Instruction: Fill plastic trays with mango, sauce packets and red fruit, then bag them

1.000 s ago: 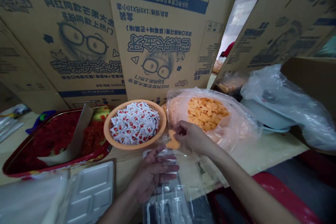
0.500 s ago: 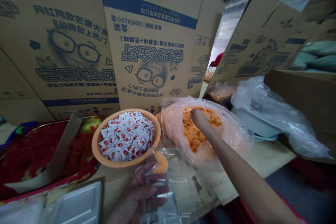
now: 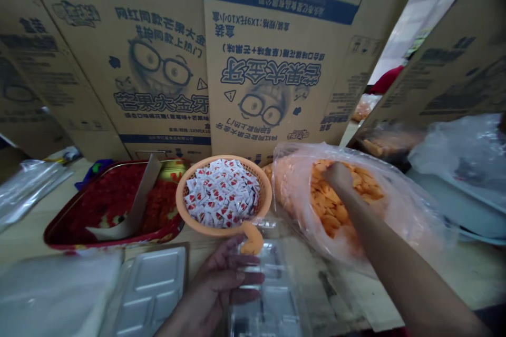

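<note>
Over the last second, the right hand (image 3: pixel 339 175) has gone from pinching a piece beside the left hand (image 3: pixel 219 281) to reaching into the mouth of the clear bag (image 3: pixel 403 221). Its fingertips are hidden among the loose pieces (image 3: pixel 330 208) in the bag, so whether they are clenched or slack cannot be told. The left fingers are stretched out, slightly apart, at the clear plastic tray (image 3: pixel 279 297); whether they grip it or only lie against it is unclear. One curved orange piece (image 3: pixel 255 241) sits by their tips at the tray's far end, near the rim of the basket (image 3: pixel 182 197) of sachets (image 3: pixel 223 195).

That piece looks poorly secured: a tilt of the left hand, or a knock from the right, could tip it onto the table (image 3: pixel 316 295). The tray seems thin and might bend if squeezed. The bag's soft edge could snag on the wrist and spill its contents.

Against half a second ago, the curved piece remains by the left fingertips and the right hand is still in the bag, but the view has swung, showing more of the red tray (image 3: pixel 53 245) at the left.
</note>
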`<act>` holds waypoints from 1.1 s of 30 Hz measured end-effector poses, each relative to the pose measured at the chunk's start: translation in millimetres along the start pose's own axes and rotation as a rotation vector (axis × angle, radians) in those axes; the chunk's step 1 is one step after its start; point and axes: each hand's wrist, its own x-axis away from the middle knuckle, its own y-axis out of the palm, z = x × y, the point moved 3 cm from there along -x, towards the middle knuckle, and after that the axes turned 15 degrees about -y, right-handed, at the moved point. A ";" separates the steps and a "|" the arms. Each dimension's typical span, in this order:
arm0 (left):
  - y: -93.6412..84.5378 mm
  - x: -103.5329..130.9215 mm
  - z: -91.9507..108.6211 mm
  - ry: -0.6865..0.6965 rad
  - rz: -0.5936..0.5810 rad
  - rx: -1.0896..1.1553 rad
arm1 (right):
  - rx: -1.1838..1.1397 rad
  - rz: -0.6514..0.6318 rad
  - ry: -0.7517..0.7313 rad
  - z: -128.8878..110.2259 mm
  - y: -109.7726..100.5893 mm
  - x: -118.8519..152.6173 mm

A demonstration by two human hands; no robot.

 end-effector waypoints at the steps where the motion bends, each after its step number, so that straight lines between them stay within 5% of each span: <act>1: -2.7 2.7 0.3 0.017 -0.002 0.001 | -0.030 0.008 0.015 -0.4 -7.7 9.7; 3: -8.9 7.6 0.4 0.041 -0.012 0.004 | -0.228 0.066 0.033 -8.9 -25.5 37.9; 6: -18.4 15.1 -0.1 0.067 -0.004 0.019 | -0.818 0.094 -0.026 -47.5 -46.8 99.0; 9: -25.3 25.2 -0.6 0.100 0.006 0.028 | -1.125 -0.220 -0.173 -107.3 -47.1 163.7; 13: -34.7 41.9 -0.3 0.157 0.007 0.035 | -1.133 -0.370 -0.294 -164.7 -26.8 209.4; 20: -64.8 67.7 3.2 0.222 0.081 0.108 | -0.591 -0.254 -0.666 -213.3 -0.8 229.1; 25: -85.6 80.9 4.6 0.248 0.103 0.154 | -0.444 -0.202 -0.859 -240.4 0.0 241.9; 33: -135.4 107.8 8.4 0.269 0.120 0.216 | -0.190 -0.353 -0.859 -271.5 48.8 147.6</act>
